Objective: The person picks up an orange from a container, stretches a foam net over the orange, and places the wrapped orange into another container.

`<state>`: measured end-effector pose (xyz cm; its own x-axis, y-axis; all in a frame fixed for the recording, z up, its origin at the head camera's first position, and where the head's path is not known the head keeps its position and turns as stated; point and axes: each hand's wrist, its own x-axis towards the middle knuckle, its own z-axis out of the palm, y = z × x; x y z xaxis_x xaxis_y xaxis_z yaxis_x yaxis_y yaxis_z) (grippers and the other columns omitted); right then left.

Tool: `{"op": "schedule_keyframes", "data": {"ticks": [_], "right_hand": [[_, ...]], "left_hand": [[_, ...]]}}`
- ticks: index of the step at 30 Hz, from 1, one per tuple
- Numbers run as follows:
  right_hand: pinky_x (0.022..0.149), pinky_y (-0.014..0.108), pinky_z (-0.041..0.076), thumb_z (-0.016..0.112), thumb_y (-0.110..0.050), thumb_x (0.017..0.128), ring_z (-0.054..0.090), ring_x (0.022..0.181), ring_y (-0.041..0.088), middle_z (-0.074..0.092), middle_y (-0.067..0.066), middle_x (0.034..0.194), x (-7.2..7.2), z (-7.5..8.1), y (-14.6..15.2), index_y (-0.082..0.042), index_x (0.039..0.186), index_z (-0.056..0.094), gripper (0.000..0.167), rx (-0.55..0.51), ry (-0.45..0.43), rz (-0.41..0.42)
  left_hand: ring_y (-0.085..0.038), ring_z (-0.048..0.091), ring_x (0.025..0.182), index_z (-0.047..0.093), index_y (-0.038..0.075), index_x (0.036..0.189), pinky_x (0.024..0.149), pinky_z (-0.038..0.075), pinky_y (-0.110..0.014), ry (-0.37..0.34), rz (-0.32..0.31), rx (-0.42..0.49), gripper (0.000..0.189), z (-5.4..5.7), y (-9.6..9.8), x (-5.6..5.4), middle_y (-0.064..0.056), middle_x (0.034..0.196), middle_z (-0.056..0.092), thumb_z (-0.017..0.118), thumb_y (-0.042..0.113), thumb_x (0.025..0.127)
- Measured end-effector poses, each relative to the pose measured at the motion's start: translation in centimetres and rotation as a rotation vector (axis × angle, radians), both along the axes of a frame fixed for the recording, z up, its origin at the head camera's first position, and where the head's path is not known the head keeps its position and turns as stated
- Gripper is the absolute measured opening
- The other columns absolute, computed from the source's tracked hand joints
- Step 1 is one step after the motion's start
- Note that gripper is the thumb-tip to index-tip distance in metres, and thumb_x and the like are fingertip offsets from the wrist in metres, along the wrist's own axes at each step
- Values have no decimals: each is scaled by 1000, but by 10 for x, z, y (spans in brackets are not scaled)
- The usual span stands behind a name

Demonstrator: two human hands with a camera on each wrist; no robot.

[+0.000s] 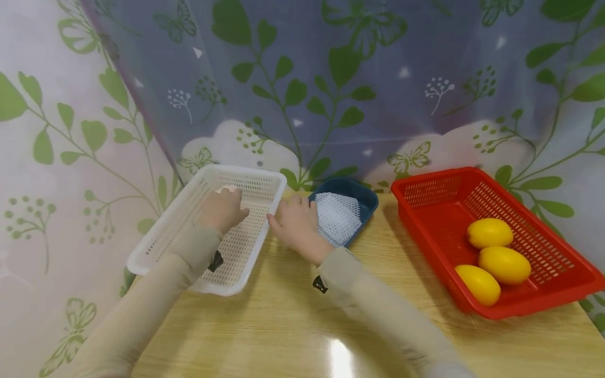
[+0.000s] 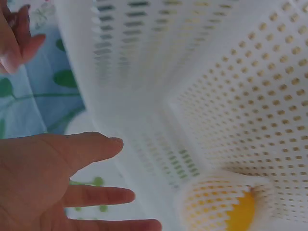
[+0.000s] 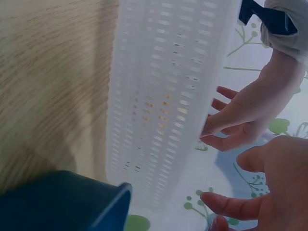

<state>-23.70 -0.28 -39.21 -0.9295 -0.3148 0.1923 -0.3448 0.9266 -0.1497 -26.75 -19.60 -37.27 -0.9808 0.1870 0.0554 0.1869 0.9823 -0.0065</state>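
Observation:
My left hand (image 1: 221, 211) hovers over the white plastic basket (image 1: 258, 252), its fingers straight and holding nothing. The left wrist view shows a yellow lemon (image 2: 240, 214) in a white foam net (image 2: 204, 197) lying at the basket's end, apart from those fingers. Between the basket and a dark blue tray (image 1: 370, 197) is my right hand (image 1: 299, 227), fingers loosely extended. In the right wrist view nothing lies between its fingers (image 3: 231, 204). White foam netting (image 1: 336, 216) lies in the blue tray, partly behind the right hand.
On the right of the wooden table (image 1: 264, 336) stands a red plastic basket (image 1: 425, 252) with three lemons (image 1: 504, 265) in it. Patterned fabric (image 1: 302, 79) hangs behind the table and along its left side.

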Motion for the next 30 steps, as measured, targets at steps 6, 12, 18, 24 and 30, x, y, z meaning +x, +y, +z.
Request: {"op": "schedule_keyframes", "data": {"ticks": [6,12,18,24,30], "right_hand": [[88,49,43,47,-49,101,54,106,34,60,16,113,11,18,24,-11,98,65,42,-33,-29,37],[73,43,43,54,-45,99,53,83,26,55,7,91,26,28,59,-14,87,59,34,-89,7,75],[69,41,40,61,-40,95,50,74,27,51,5,81,36,45,100,-10,83,58,32,-146,66,73],[65,42,41,64,-35,92,51,74,30,55,9,81,43,62,146,-8,83,62,29,-154,102,57],[62,41,40,63,-34,93,50,72,28,56,10,82,49,73,188,-7,86,64,27,-159,93,7]], "left_hand": [[-35,62,66,64,0,100,53,52,-45,118,-71,-22,36,16,28,23,-17,81,64,69,35,91],[-31,58,57,65,2,95,44,49,-41,335,-166,-39,37,24,51,54,-15,72,62,74,37,88],[-34,63,69,65,5,102,54,51,-43,365,-173,-70,39,28,73,74,-15,82,67,70,41,89],[-31,61,64,63,6,90,52,49,-41,437,-233,-12,38,26,102,79,-10,75,64,73,43,87],[-23,56,53,64,9,89,42,43,-32,499,-299,23,36,29,136,68,-5,65,57,70,45,87]]}}
